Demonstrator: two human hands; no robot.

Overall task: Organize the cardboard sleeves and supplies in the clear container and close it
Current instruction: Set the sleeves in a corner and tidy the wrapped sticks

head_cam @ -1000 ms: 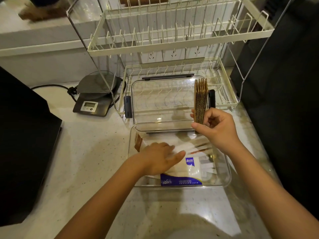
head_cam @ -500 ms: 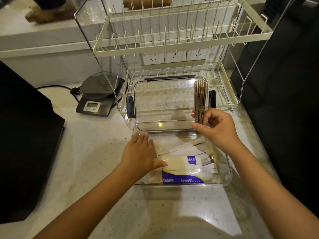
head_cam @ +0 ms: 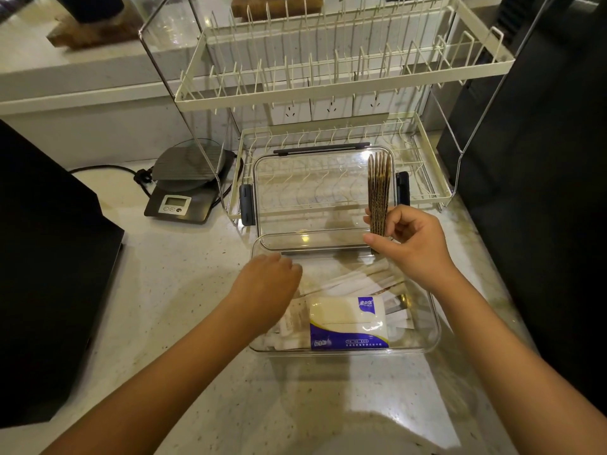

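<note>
The right hand [head_cam: 414, 243] is pinching one upright stack of about six cardboard sleeves [head_cam: 379, 193] over the clear container's [head_cam: 432, 326] far edge. The left hand [head_cam: 267, 285], fingers curled under, grasp unclear, is hovering inside, beside one tissue pack [head_cam: 348, 323] and several white paper-wrapped sticks [head_cam: 345, 280]. One lid [head_cam: 308, 188] is leaning behind.

We're at a kitchen or café counter: a pale speckled stone worktop [head_cam: 170, 290], a cream two-tier wire dish rack [head_cam: 341, 93] against the back, a small digital scale [head_cam: 184, 192] with its cable beside it, wall sockets [head_cam: 331, 108] behind, and dark appliances [head_cam: 49, 274] flanking both sides.
</note>
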